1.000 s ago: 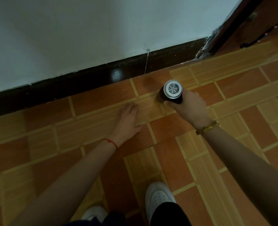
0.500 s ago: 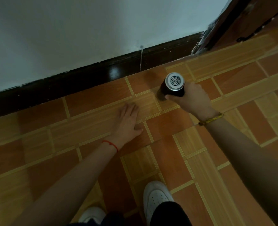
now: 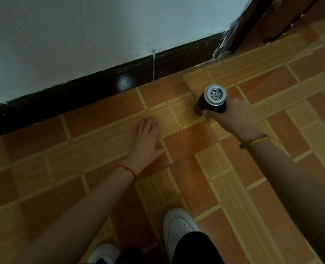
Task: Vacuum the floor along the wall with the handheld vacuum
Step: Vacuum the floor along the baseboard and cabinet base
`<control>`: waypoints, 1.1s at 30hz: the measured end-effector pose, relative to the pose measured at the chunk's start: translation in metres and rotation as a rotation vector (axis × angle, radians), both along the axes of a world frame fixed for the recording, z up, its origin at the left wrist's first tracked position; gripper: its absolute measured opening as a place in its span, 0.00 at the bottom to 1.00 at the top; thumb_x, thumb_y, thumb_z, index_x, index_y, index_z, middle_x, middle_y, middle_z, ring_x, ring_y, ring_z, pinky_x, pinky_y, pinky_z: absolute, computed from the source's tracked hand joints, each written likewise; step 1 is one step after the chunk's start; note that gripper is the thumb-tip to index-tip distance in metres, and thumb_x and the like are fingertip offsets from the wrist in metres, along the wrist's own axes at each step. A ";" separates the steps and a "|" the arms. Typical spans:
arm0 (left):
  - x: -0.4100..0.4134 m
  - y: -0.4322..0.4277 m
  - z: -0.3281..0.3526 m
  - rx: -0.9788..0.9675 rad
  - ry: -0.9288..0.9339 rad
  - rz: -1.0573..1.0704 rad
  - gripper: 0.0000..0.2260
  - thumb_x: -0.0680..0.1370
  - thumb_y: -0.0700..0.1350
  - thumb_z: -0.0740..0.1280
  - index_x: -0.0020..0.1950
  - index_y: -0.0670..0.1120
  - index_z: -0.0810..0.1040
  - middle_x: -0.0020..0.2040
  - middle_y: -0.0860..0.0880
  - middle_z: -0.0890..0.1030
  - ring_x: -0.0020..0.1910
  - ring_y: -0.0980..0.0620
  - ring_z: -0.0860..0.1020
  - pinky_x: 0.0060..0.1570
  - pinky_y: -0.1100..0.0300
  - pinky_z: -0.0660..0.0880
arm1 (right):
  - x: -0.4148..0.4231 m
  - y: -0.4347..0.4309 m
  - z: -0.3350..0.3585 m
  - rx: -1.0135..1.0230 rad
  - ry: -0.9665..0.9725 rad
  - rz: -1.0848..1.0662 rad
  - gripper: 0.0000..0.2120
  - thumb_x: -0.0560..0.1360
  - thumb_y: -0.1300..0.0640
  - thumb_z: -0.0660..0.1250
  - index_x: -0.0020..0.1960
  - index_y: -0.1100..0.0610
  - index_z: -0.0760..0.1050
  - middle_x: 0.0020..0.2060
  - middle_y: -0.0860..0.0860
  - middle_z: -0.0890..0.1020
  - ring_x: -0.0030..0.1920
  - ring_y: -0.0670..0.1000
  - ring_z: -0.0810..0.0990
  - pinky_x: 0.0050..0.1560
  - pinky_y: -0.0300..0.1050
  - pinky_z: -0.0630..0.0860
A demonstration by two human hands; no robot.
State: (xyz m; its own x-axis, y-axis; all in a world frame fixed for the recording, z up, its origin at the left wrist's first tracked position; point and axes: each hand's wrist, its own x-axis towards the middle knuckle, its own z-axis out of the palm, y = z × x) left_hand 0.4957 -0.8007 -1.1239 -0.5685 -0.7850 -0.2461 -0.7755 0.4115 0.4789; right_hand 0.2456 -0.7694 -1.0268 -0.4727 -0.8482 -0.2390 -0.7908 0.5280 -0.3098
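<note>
A black handheld vacuum (image 3: 213, 100) with a round silver vented cap stands nose-down on the tiled floor (image 3: 100, 115), a short way out from the dark skirting board (image 3: 85, 86) under the white wall (image 3: 100, 31). My right hand (image 3: 232, 117) grips its body from the right; the nozzle is hidden beneath it. My left hand (image 3: 146, 138) lies flat on the tiles to the left of the vacuum, fingers together and pointing at the wall, holding nothing. A red string circles the left wrist and a gold bracelet the right.
A dark brown door frame (image 3: 240, 35) meets the wall's end at the upper right, with a black cable (image 3: 278, 35) beyond it. My two white shoes (image 3: 179, 227) stand at the bottom centre. Orange and tan tiles stretch left along the skirting.
The vacuum and my right hand have shifted to the right along the floor, away from the left hand, which stays planted on the tiles.
</note>
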 end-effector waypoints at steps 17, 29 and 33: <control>0.001 0.007 0.013 0.060 0.032 -0.015 0.39 0.75 0.51 0.71 0.79 0.44 0.55 0.80 0.43 0.52 0.79 0.42 0.47 0.77 0.40 0.49 | -0.015 0.020 -0.003 -0.024 -0.138 -0.101 0.22 0.70 0.40 0.71 0.49 0.59 0.78 0.39 0.55 0.84 0.36 0.52 0.82 0.31 0.41 0.73; 0.010 0.007 0.019 0.070 0.035 0.016 0.38 0.75 0.49 0.71 0.79 0.44 0.55 0.80 0.43 0.52 0.80 0.42 0.46 0.77 0.42 0.46 | -0.011 0.026 -0.006 -0.025 -0.202 -0.080 0.22 0.69 0.39 0.71 0.48 0.59 0.78 0.38 0.55 0.84 0.35 0.53 0.82 0.42 0.52 0.81; 0.003 0.012 0.020 0.068 0.045 0.002 0.37 0.75 0.46 0.71 0.79 0.45 0.55 0.80 0.43 0.53 0.79 0.42 0.47 0.78 0.42 0.46 | -0.030 0.049 0.000 -0.030 -0.172 -0.172 0.23 0.69 0.39 0.71 0.52 0.57 0.76 0.40 0.55 0.84 0.38 0.55 0.83 0.42 0.55 0.82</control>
